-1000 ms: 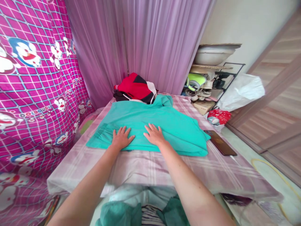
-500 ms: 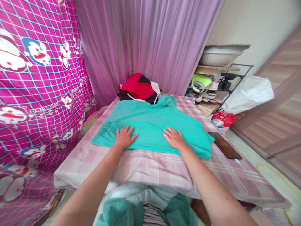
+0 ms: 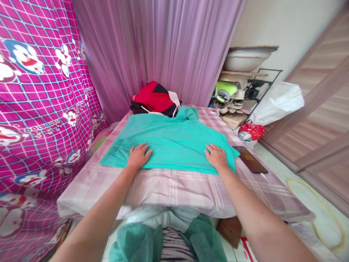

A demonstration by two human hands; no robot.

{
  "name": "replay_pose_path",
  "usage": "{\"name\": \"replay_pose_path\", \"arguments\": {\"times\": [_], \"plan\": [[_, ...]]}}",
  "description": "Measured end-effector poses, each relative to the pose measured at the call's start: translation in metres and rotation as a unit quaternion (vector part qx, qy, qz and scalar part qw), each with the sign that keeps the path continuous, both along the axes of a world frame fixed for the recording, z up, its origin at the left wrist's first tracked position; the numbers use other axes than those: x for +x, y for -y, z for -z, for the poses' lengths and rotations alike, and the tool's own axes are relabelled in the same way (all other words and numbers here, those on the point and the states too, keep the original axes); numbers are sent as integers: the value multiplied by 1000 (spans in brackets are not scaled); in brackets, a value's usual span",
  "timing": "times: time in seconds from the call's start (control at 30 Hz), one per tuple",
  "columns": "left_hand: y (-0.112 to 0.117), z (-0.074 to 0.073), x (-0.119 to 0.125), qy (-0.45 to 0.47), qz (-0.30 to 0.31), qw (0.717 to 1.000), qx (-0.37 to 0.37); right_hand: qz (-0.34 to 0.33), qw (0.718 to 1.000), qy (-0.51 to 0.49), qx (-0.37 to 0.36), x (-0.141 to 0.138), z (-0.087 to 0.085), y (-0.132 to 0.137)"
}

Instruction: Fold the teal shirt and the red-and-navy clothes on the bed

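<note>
A turquoise garment (image 3: 169, 140) with a gathered, elastic-looking band at its left end lies spread over the table. My left hand (image 3: 138, 155) rests palm down on it just right of that band, fingers apart. Near the garment's right end, my right hand (image 3: 216, 155) also lies flat on the cloth, fingers stretched forward. Faint creases run across the fabric between the two hands. A raised, bunched fold shows at the far edge of the garment.
A red, black and white garment (image 3: 155, 98) is heaped at the table's back. On the right lies a phone (image 3: 251, 161) with a cable, on the checked tablecloth (image 3: 169, 189). Beyond stands a rack with shoes (image 3: 236, 104) and a basin (image 3: 248, 60). A pink patterned curtain (image 3: 51, 120) hangs left.
My right hand has slid right across the turquoise garment, towards its right end. My left hand stays by the gathered band. The whole view has shifted slightly.
</note>
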State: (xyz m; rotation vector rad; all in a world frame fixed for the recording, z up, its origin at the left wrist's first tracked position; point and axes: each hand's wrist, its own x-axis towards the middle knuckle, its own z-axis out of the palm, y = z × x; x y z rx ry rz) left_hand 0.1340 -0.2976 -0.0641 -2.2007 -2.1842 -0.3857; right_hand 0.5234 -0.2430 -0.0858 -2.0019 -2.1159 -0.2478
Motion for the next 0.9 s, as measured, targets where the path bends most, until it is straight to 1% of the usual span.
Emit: {"name": "replay_pose_path", "arguments": {"times": [0.2, 0.4, 0.57, 0.9], "plan": [[-1, 0, -2, 11, 7, 1000, -1, -3, 1000, -9, 12, 4, 4, -3], [-1, 2, -3, 18, 5, 1000, 4, 8, 1000, -14, 0, 1, 2, -2], [0, 3, -3, 12, 7, 1000, 23, 1, 1000, -10, 3, 1, 2, -1], [-1, 7, -6, 7, 8, 1000, 29, -5, 1000, 6, 10, 0, 2, -1]]}}
